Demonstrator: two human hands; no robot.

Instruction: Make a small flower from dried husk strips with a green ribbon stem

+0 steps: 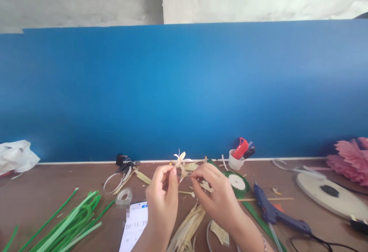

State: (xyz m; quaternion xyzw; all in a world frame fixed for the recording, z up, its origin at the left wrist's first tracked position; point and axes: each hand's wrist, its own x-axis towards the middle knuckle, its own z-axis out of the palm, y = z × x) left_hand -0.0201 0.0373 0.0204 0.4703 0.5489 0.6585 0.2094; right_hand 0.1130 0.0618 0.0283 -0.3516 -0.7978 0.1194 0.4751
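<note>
My left hand (162,190) pinches a small flower-like tuft of dried husk (180,158) between thumb and fingertips, its pale strips spreading upward. Just right of it, my right hand (215,186) has thumb and fingers pressed together at the tuft's lower side. Whatever lies in that pinch is too small to make out. Below the hands, a bundle of dry husks (188,225) rests on the brown table. Behind my right hand is a roll of green ribbon (246,185), partly covered, and a thin stick (267,199) lies beside it.
Green pipe cleaners (71,221) lie left, near a tape roll (124,195) and a phone (134,225) showing a timer. A white cup (235,162) of tools stands at the back. Rightward are a corded glue gun (276,211), an oval cream base (313,198) and pink paper ruffles (349,158).
</note>
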